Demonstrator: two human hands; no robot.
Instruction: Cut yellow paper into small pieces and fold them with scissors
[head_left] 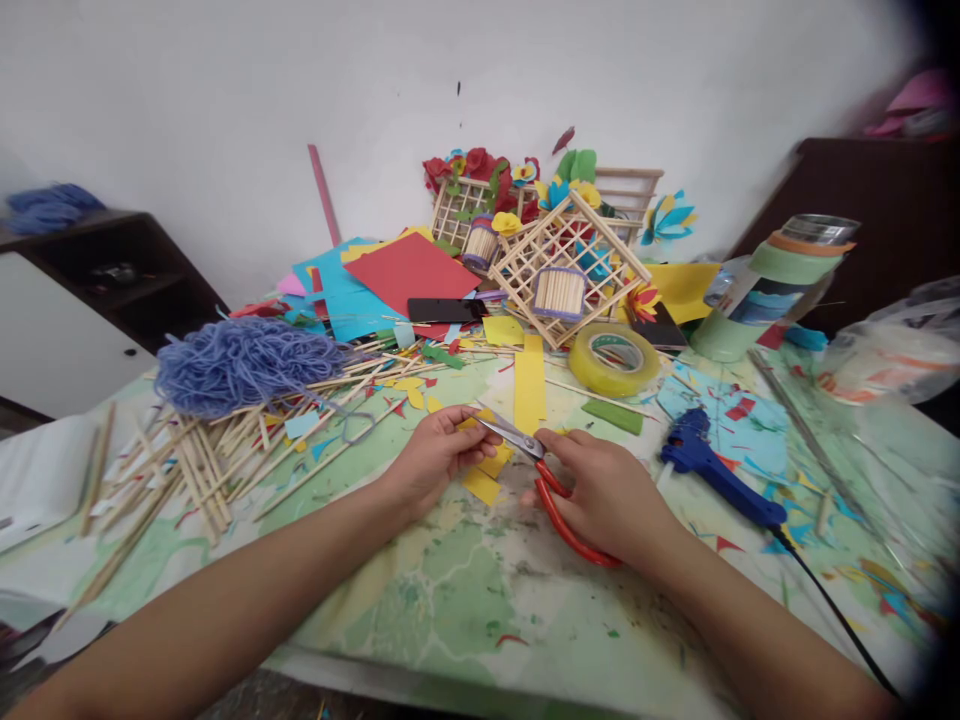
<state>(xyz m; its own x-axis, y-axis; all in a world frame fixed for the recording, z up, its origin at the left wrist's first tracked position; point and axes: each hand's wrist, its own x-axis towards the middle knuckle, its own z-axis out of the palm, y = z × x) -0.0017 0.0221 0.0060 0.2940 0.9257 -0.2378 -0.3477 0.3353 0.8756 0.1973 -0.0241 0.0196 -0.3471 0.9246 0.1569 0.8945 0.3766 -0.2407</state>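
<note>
The head-worn camera looks forward and steeply down from above the near edge of a craft table (480, 600), with the person's forearms reaching into view from both bottom corners. The left hand (431, 460) and right hand (607, 495) sit close to the lens, just below the middle of the frame. The tabletop fills most of the lower two-thirds and runs away from the viewpoint toward a white wall (225, 100), which the camera faces and which fills the top of the frame. A wide lens takes in a dark shelf unit (97, 250) at the left and a dark wooden cabinet (862, 200) at the right, with the outer edges bowed.
</note>
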